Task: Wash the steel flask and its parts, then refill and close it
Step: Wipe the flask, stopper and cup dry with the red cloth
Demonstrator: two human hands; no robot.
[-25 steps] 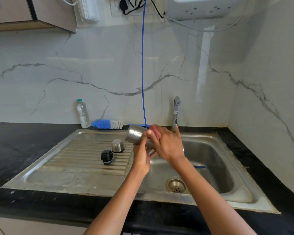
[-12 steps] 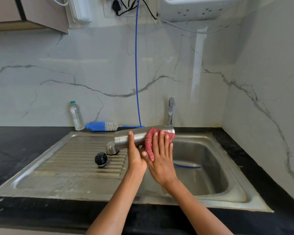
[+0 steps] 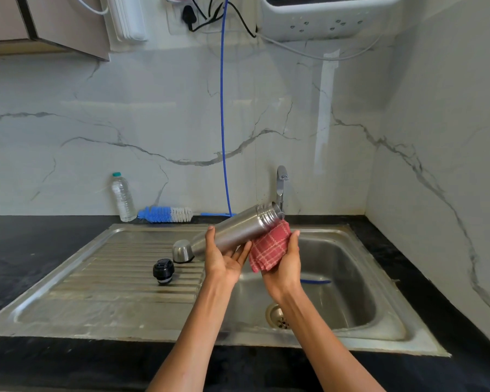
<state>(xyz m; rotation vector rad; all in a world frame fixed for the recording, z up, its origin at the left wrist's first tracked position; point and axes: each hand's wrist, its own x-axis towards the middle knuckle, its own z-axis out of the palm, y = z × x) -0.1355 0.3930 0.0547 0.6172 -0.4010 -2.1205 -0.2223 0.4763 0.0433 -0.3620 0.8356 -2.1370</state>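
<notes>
Head camera, looking down at a kitchen sink [image 3: 351,329] set in a black counter [image 3: 26,250], with a marbled wall behind.

At the centre of the frame, a steel flask [image 3: 238,232] is held nearly level over the seam between draining board and basin, its open threaded mouth tilted up toward the right, just in front of the tap [image 3: 280,188]. The left hand [image 3: 224,258] cradles the flask from below, thumb curled over its near side and fingers wrapped underneath. The right hand [image 3: 283,264] grasps a red checked cloth [image 3: 270,248] and presses it against the underside of the flask near the neck.

Left of centre, on the ribbed draining board [image 3: 111,278], lie a steel cup lid [image 3: 182,251] and, just beside it, a black stopper [image 3: 163,270]. At the back edge, left of centre, a clear plastic bottle [image 3: 123,198] stands next to a blue and white bottle brush [image 3: 164,214]. A blue hose [image 3: 223,108] hangs down the wall.

The step appears to be wiping the flask's outside. To do it well, the left hand should roll the flask steadily while the cloth travels its full length, working into the neck threads. The grip wants to stay firm, since wet steel likely slips.
</notes>
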